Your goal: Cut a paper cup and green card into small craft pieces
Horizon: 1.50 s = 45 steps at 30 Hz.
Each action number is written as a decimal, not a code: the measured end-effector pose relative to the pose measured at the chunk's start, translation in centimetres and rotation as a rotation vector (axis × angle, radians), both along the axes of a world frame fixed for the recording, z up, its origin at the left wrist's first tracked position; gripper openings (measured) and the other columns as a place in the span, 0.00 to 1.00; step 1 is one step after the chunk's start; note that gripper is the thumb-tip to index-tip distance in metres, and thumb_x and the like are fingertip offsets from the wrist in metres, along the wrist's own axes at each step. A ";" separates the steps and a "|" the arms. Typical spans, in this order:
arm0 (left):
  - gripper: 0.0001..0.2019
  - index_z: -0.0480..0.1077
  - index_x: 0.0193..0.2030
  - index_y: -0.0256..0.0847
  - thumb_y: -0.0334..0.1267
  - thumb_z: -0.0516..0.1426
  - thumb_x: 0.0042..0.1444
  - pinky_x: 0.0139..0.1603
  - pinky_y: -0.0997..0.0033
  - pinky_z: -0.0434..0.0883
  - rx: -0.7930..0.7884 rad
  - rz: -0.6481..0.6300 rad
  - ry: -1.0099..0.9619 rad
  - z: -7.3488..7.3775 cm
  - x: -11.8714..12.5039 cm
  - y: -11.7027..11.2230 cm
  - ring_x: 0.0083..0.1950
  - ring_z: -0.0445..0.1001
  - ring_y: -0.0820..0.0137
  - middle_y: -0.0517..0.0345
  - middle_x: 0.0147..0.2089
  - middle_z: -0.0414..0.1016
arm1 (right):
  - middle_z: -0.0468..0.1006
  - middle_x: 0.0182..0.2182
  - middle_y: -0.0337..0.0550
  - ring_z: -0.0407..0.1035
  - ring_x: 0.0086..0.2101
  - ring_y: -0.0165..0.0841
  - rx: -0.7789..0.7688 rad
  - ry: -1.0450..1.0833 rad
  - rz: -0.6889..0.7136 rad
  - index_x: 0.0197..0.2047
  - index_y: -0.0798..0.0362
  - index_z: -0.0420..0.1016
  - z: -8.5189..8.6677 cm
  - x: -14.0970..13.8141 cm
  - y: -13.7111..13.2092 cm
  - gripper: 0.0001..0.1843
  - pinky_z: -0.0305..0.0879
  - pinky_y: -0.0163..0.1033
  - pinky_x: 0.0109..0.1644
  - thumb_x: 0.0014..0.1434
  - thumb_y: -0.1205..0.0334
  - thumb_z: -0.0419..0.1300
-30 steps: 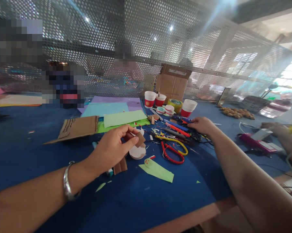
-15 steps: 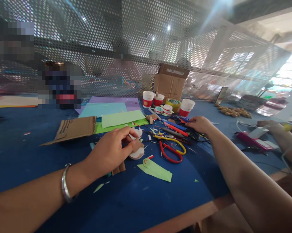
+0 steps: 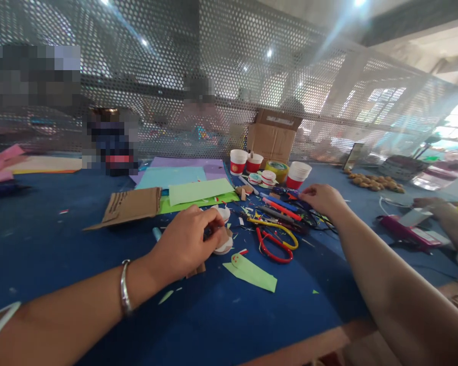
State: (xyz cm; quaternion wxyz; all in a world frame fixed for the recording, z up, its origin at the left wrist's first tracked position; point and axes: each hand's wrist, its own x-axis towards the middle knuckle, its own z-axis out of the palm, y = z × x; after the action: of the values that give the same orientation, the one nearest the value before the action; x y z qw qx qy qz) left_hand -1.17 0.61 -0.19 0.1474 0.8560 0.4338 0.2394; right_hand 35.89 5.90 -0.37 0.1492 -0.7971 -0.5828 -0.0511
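My left hand (image 3: 186, 241), with a silver bangle on the wrist, is closed in a pinch on a small brown cardboard piece (image 3: 224, 235) held low against a white paper cup lid (image 3: 224, 248) on the blue table (image 3: 221, 315). My right hand (image 3: 322, 199) reaches far forward, fingers curled over a pile of pens and markers (image 3: 280, 203); what it grips, if anything, is hidden. Red-handled scissors (image 3: 272, 246) and yellow-handled scissors (image 3: 276, 227) lie between the hands. A green paper scrap (image 3: 253, 272) lies in front of them.
Red-and-white paper cups (image 3: 238, 161), a tape roll (image 3: 276, 169) and a cardboard box (image 3: 272, 134) stand at the back before a perforated metal screen. Coloured paper sheets (image 3: 183, 185) and corrugated cardboard (image 3: 131, 206) lie left. Another person's hand (image 3: 429, 204) rests near a pink device (image 3: 407, 229) at right.
My left hand has lowered the brown cardboard piece from above the table down onto the white lid. My right hand stays at the pens.
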 end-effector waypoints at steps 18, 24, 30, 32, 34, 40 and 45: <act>0.04 0.73 0.36 0.41 0.33 0.57 0.58 0.43 0.61 0.64 0.053 -0.060 -0.055 -0.4 -0.1 0.4 0.41 0.69 0.62 0.55 0.36 0.73 | 0.81 0.44 0.54 0.74 0.44 0.46 0.134 0.063 0.134 0.50 0.55 0.75 -0.4 -5.3 8.8 0.31 0.67 0.45 0.45 0.51 0.41 0.66; 0.02 0.72 0.35 0.41 0.32 0.57 0.57 0.43 0.61 0.64 0.070 -0.070 -0.062 -0.5 -0.2 0.5 0.41 0.69 0.63 0.56 0.35 0.72 | 0.80 0.44 0.54 0.73 0.45 0.47 0.159 0.093 0.140 0.48 0.54 0.74 -0.8 -5.8 9.1 0.26 0.66 0.46 0.46 0.51 0.47 0.66; 0.04 0.72 0.41 0.40 0.33 0.58 0.59 0.47 0.60 0.68 0.066 -0.017 -0.244 -0.2 -0.2 0.6 0.43 0.72 0.64 0.54 0.41 0.75 | 0.80 0.44 0.54 0.74 0.42 0.45 0.267 0.181 0.244 0.47 0.55 0.71 0.3 -7.6 7.3 0.25 0.66 0.46 0.45 0.52 0.48 0.66; 0.08 0.71 0.45 0.40 0.38 0.59 0.60 0.46 0.61 0.70 -0.066 0.039 -0.426 -0.2 0.0 0.8 0.42 0.74 0.65 0.53 0.43 0.76 | 0.80 0.43 0.51 0.74 0.40 0.42 0.304 0.227 0.347 0.46 0.54 0.70 0.9 -9.3 5.7 0.23 0.67 0.43 0.44 0.52 0.50 0.67; 0.15 0.70 0.50 0.39 0.42 0.61 0.59 0.46 0.62 0.71 -0.287 0.090 -0.681 -0.1 0.4 0.9 0.43 0.76 0.66 0.52 0.45 0.77 | 0.80 0.44 0.48 0.74 0.39 0.39 0.337 0.274 0.451 0.48 0.52 0.69 1.5 -11.4 3.5 0.24 0.68 0.41 0.43 0.53 0.49 0.67; 0.19 0.75 0.47 0.35 0.44 0.67 0.53 0.49 0.67 0.72 -0.820 0.093 -1.213 0.4 1.5 0.8 0.43 0.77 0.68 0.50 0.45 0.79 | 0.78 0.46 0.45 0.73 0.44 0.41 0.449 0.346 0.804 0.50 0.47 0.67 2.3 -17.0 -3.2 0.21 0.67 0.46 0.49 0.54 0.57 0.67; 0.12 0.79 0.38 0.34 0.41 0.68 0.52 0.46 0.71 0.73 -0.831 0.098 -1.297 0.8 1.3 0.7 0.39 0.77 0.71 0.50 0.42 0.82 | 0.76 0.50 0.47 0.71 0.48 0.45 0.372 0.372 0.854 0.53 0.45 0.67 2.1 -18.7 -5.0 0.24 0.66 0.50 0.51 0.54 0.59 0.68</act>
State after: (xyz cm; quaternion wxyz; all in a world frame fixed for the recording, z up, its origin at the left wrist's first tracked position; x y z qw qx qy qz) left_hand 0.13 1.31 0.56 0.6705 0.3988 0.3524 0.5169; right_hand 17.17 0.94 1.72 0.3977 -0.4431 -0.8016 0.0545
